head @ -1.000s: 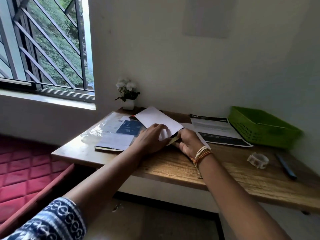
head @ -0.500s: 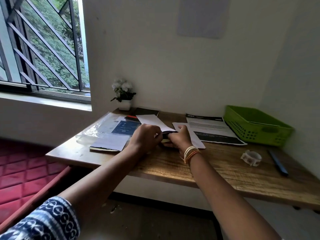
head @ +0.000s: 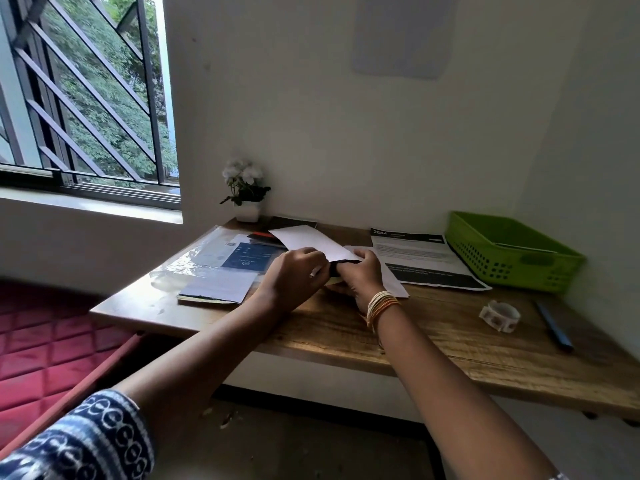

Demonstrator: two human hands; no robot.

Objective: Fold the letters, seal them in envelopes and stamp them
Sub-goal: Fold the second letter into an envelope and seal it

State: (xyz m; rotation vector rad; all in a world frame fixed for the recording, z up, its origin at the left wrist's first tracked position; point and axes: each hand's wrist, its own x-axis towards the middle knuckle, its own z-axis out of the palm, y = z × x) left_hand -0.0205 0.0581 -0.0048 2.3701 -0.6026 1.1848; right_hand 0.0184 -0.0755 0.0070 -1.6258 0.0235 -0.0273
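Note:
At the middle of the wooden desk [head: 433, 334], both hands meet on a white letter sheet [head: 311, 240] with a dark printed edge. My left hand [head: 294, 277] grips its near left part with curled fingers. My right hand [head: 358, 275], bangles at the wrist, pinches the sheet's near edge beside it. The far half of the sheet stands tilted up off the desk, folded over toward me. A second white paper [head: 394, 282] lies flat under my right hand. What lies between the two hands is hidden.
A printed letter [head: 422, 258] lies at the back right, beside a green basket [head: 509, 254]. A sticker roll [head: 500, 315] and a blue pen [head: 554, 327] sit at the right. A plastic sleeve with papers [head: 221, 265] and a potted flower [head: 246, 195] are at the left.
The raised sheet has come down and folded lower over the hands. Both hands have drawn closer together at its near edge.

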